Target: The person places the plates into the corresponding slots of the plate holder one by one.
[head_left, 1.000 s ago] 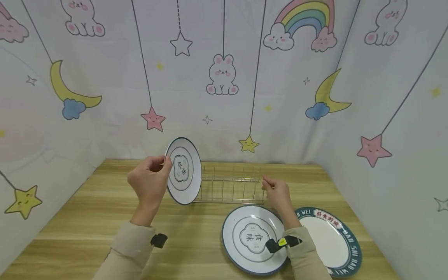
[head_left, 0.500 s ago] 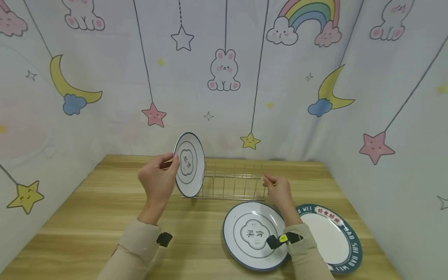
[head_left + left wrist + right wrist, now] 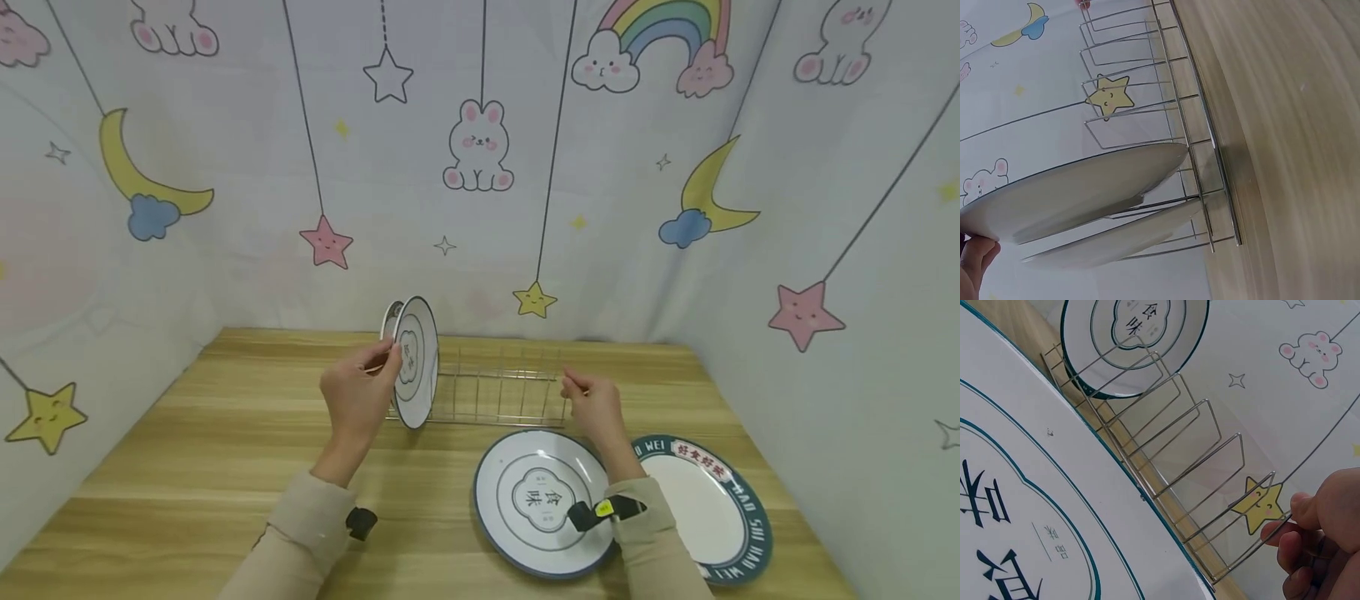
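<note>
The left hand [image 3: 358, 396] pinches a round white dark-rimmed ceramic-looking plate [image 3: 420, 367], near upright at the nine-o'clock end of a silver wire rack [image 3: 517, 375]; the right hand [image 3: 596, 410] pinches its three-o'clock end.

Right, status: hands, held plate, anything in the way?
Left hand pinching held plate at left end of rack; seating unclear. Right hand pinching rack's right end. Standing plate close on its left; flat round plate in front, seemingly not blocking.

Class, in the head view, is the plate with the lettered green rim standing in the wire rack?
No, the green-rimmed plate lies face up on the table, apart from the wire rack.
</note>
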Tool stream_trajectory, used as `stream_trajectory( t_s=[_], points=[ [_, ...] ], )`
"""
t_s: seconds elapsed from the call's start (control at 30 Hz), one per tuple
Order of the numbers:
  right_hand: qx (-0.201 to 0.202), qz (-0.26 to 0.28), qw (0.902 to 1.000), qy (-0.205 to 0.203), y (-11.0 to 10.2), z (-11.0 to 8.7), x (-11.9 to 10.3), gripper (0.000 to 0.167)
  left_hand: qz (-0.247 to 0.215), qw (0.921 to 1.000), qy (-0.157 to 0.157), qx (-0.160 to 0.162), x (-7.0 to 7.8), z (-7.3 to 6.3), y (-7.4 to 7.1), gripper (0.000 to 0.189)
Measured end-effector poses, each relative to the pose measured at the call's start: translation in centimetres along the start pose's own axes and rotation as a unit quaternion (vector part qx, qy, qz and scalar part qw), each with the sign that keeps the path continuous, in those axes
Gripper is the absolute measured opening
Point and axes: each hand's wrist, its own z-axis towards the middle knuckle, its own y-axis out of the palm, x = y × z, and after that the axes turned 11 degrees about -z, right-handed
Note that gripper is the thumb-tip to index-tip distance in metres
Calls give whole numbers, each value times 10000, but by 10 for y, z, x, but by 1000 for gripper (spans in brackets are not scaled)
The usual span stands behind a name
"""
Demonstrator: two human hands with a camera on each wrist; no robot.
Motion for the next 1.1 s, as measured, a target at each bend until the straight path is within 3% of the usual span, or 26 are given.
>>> stream_trajectory(
  t_s=[0.23, 0.5, 0.63, 0.87, 1.1],
  points=[
    [19, -33, 10000, 53, -1, 0, 0, 31, -376, 9984, -369, -186, -1, -2, 2, 17],
    [49, 0, 9999, 109, -2, 1, 2, 30, -229, 9925, -998, -662, -5, -4, 7, 20],
    [19, 19, 9999, 154, -3, 1, 0, 31, -186, 9886, -1294, -747, -7, -7, 7, 22],
    [-88, 112, 9996, 232, -4, 0, -3, 32, -74, 9848, -1470, -924, -5, -11, 1, 22],
    [-100, 86, 9995, 277, -3, -2, -4, 32, -20, 9854, -1486, -825, 9, -21, -9, 17]
  ],
)
